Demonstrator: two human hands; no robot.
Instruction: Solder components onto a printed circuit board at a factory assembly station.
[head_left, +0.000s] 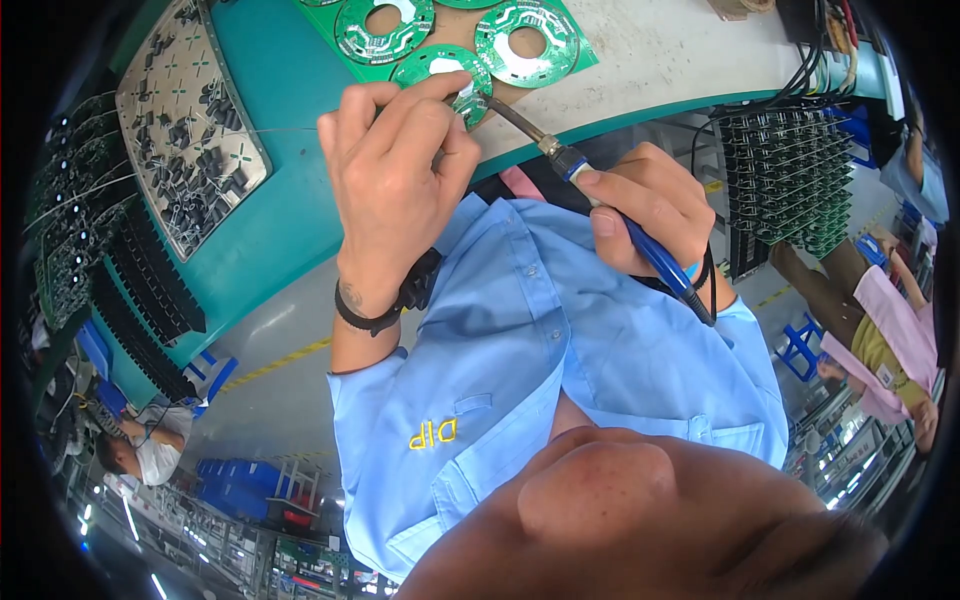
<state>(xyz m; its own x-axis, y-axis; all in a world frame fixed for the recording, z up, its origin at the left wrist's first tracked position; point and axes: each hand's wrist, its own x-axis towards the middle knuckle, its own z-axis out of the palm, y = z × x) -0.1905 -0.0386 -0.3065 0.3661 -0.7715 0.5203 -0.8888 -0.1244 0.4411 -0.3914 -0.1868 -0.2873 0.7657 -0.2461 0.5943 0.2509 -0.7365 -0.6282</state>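
**A:** ok, how's the grip?

**B:** Left hand (400,165) is curled in tight on a thin wire (290,130) coming in from its left. Can't tell the exact pinch spot, it's hidden. Right hand (650,205) has thumb and fingers closed round a soldering iron (572,168), tip angled in toward the left fingertips.

**A:** Edges? Elbow room?

**B:** Metal tray (213,60) of black parts (208,162) sits left of the left hand, teal mat (295,205) in between. Bench edge (640,112) runs beneath the left hand; the right one's on the body side of it. Pale benchtop (670,50) stretches off right of the tip, and a stack of boards (790,170) stands well right of the right hand.

**A:** And the piece itself?

**B:** Round green board (478,68) is right at the left fingertips, partly hidden by them. Iron tip's at its rim, can't tell if touching. Second round board (562,48) is just up and right of that.
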